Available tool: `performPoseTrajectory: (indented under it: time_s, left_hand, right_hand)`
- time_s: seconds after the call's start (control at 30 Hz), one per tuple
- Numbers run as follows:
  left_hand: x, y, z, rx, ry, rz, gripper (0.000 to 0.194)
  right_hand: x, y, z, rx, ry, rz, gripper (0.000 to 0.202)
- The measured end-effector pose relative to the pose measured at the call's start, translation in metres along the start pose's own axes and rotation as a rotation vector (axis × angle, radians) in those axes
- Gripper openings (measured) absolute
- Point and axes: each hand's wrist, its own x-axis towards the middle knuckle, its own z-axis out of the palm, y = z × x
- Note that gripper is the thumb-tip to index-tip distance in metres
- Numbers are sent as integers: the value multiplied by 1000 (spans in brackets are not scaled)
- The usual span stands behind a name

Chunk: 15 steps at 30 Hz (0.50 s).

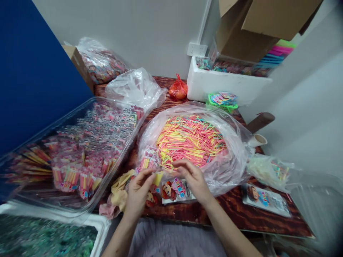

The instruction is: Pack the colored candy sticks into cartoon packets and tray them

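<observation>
My left hand [139, 189] pinches a small clear packet with a yellow piece [158, 178] in it, just above the table's front part. To its right, my right hand [191, 176] has thumb and fingers curled near the packet's other side; what lies between its fingertips is too small to make out. Beyond both hands, a large plastic bag [235, 150] lies open around a heap of pink and yellow sticks [190, 141]. Under the hands lie printed cartoon packages [174, 190]. A filled packet of sticks [147, 160] rests at the bag's left edge.
A clear tray [125, 150] of filled packets stands at the left, above a foam box [103, 228] with green contents. Behind are a white box [227, 85], a red bag [178, 88] and a green basket [223, 107]. A paper cup [258, 140] stands right.
</observation>
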Motion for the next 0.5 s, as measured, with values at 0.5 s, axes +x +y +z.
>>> performPoseTrajectory:
  time_s: [0.5]
  left_hand:
    - [38, -40, -18, 855, 283, 485, 41]
  right_hand:
    - [83, 59, -25, -1191, 45, -236, 22]
